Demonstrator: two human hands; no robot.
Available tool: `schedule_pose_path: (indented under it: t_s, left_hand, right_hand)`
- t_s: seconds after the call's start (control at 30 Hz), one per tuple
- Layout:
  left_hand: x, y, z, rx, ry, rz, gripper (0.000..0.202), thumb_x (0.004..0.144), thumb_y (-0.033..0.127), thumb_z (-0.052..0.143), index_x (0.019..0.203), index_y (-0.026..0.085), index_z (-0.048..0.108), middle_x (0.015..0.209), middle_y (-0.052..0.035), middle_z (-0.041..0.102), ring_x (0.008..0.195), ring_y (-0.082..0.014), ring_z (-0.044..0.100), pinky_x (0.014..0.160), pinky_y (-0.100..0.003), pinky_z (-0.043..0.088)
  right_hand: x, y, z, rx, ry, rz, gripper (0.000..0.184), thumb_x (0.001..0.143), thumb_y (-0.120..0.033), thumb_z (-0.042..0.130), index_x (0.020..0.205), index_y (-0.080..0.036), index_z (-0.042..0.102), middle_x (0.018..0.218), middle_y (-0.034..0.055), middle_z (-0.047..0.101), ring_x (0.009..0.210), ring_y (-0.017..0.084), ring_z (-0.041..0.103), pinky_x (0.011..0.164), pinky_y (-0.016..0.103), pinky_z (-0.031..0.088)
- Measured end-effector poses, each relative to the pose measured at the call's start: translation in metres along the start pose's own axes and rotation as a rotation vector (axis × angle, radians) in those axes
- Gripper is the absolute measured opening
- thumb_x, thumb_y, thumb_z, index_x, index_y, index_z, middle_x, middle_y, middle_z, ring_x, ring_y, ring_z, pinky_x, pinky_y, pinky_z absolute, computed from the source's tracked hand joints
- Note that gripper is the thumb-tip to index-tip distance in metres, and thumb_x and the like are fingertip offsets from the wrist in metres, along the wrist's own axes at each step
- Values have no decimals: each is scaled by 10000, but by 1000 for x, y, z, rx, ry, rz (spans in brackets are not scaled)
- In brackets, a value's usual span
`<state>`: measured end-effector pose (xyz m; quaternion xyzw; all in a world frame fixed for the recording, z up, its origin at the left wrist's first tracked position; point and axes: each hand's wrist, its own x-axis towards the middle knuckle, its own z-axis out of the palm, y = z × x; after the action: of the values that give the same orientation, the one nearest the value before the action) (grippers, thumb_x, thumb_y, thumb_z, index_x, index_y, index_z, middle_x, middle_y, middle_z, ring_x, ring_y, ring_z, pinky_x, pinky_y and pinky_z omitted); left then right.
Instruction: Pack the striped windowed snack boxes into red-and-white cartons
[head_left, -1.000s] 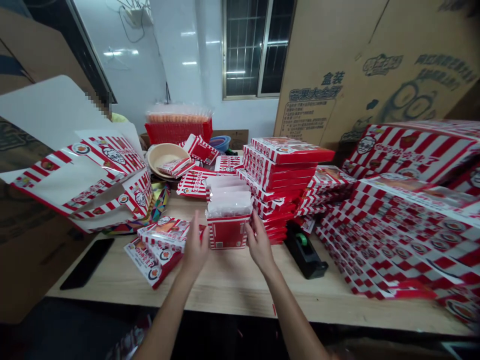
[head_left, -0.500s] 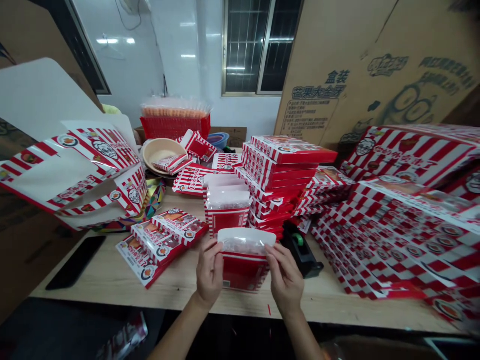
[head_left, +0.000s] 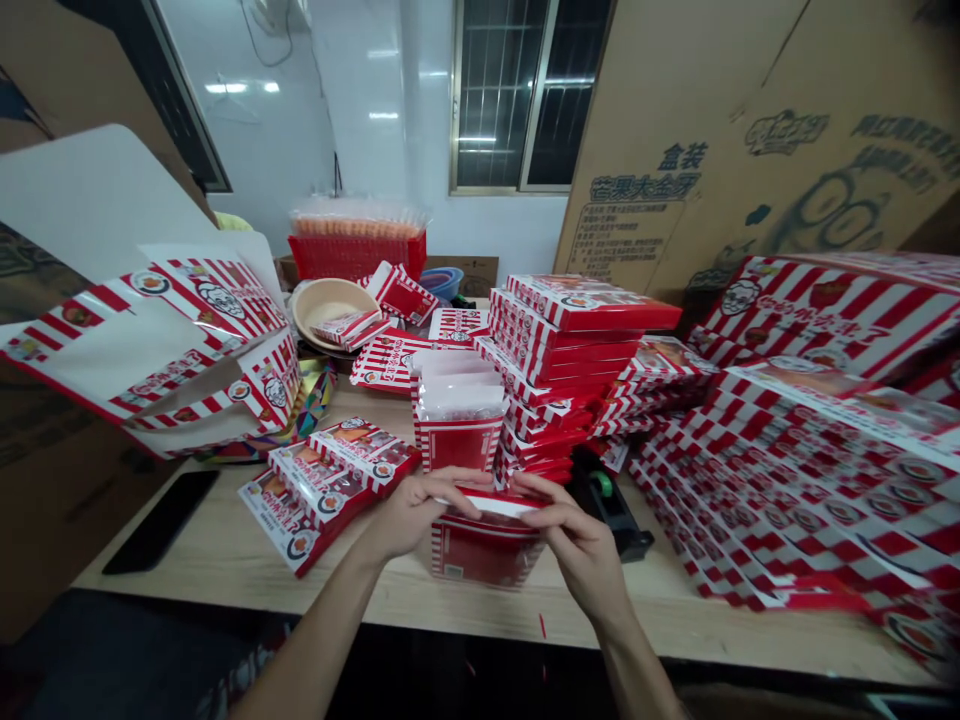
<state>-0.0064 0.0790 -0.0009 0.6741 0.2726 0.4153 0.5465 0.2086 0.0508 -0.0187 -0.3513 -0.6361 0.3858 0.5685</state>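
A red-and-white striped carton [head_left: 484, 555] stands upright at the table's front edge. From the left, my left hand [head_left: 412, 510] pinches its folded top flap between thumb and fingers. My right hand [head_left: 581, 540] grips the flap's other end, with the index finger stretched across the top. The white edge of the flap [head_left: 499, 505] shows between both hands. Just behind it stand several similar cartons with raised white flaps [head_left: 457, 400]. A black tape dispenser [head_left: 619, 510] with a green core lies to the right of my right hand.
Tall stacks of striped boxes [head_left: 795, 490] fill the right side, with a smaller stack [head_left: 562, 340] nearer the middle. Flat boxes [head_left: 330, 480] and a black phone [head_left: 161, 520] lie at left. A large open striped carton [head_left: 217, 350] and a beige bowl [head_left: 330, 300] stand behind.
The carton's raised white flap has been folded down toward me. Both hands have moved inward and up over the carton's top. The view has shifted slightly.
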Motion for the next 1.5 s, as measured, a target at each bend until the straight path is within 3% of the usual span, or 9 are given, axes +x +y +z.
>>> schedule_pose_path:
  t_s: [0.13, 0.3, 0.47, 0.6, 0.73, 1.0, 1.17, 1.3, 1.5]
  left_hand:
    - [-3, 2, 2, 77, -16, 27, 279, 774, 70, 444, 762, 188, 697, 1158, -55, 614, 1086, -203, 542, 940, -362, 382]
    - [-11, 8, 3, 192, -19, -24, 193, 815, 213, 544, 976, 190, 649, 1193, -74, 588, 1106, -200, 523, 959, -337, 370]
    - [-10, 10, 3, 150, 36, -81, 221, 825, 258, 554, 1006, 162, 637, 1100, -87, 648, 1026, -183, 586, 911, -318, 426]
    - [-11, 13, -3, 180, -38, -77, 189, 815, 269, 577, 927, 167, 690, 1080, -95, 667, 1020, -189, 602, 928, -336, 431]
    - [-20, 10, -7, 313, -71, -11, 217, 807, 279, 598, 1004, 241, 682, 1174, -63, 624, 1105, -188, 552, 986, -351, 387]
    - [-33, -2, 5, 377, 40, 58, 229, 863, 283, 514, 1008, 238, 686, 1157, -86, 619, 1057, -187, 568, 931, -326, 433]
    - [-34, -12, 12, 296, 137, -30, 232, 858, 316, 518, 979, 215, 688, 1008, -73, 676, 1030, -191, 573, 918, -321, 433]
    - [-33, -16, 14, 273, 155, -38, 221, 837, 330, 553, 970, 216, 688, 1011, -69, 665, 1010, -186, 580, 908, -308, 434]
    - [-31, -19, 16, 250, 189, 29, 199, 819, 352, 578, 878, 217, 712, 966, -70, 678, 961, -190, 598, 868, -306, 445]
  right_hand:
    - [0, -3, 5, -81, 54, 54, 134, 690, -318, 707, 647, -208, 642, 958, 69, 659, 905, 204, 620, 771, 305, 507]
    - [2, -9, 11, -217, 114, 98, 200, 729, -341, 662, 884, -214, 662, 852, 62, 677, 809, 198, 631, 736, 301, 516]
    - [8, -16, 10, -256, 52, 26, 172, 751, -370, 638, 711, -208, 681, 747, 58, 677, 723, 193, 638, 700, 304, 529]
    - [8, -13, -1, -230, -98, -30, 157, 759, -360, 646, 707, -223, 702, 801, 63, 684, 774, 188, 650, 708, 288, 538]
    - [2, -7, -13, -259, -245, -108, 178, 771, -294, 648, 942, -291, 699, 1003, 64, 675, 926, 191, 638, 779, 292, 534]
    - [-10, -6, -8, -425, -177, -266, 218, 797, -205, 593, 962, -311, 690, 1016, 59, 682, 949, 198, 638, 797, 314, 535]
    - [-9, -11, -13, -365, -190, -122, 228, 861, -245, 503, 1012, -277, 671, 1094, 78, 655, 1012, 189, 616, 850, 296, 510]
    - [-5, -11, -13, -303, -128, -27, 166, 854, -287, 514, 844, -216, 664, 991, 89, 689, 950, 199, 643, 824, 301, 525]
    - [-13, 5, -9, -332, -80, -311, 64, 734, -212, 676, 783, -246, 654, 891, 32, 720, 889, 208, 668, 907, 383, 485]
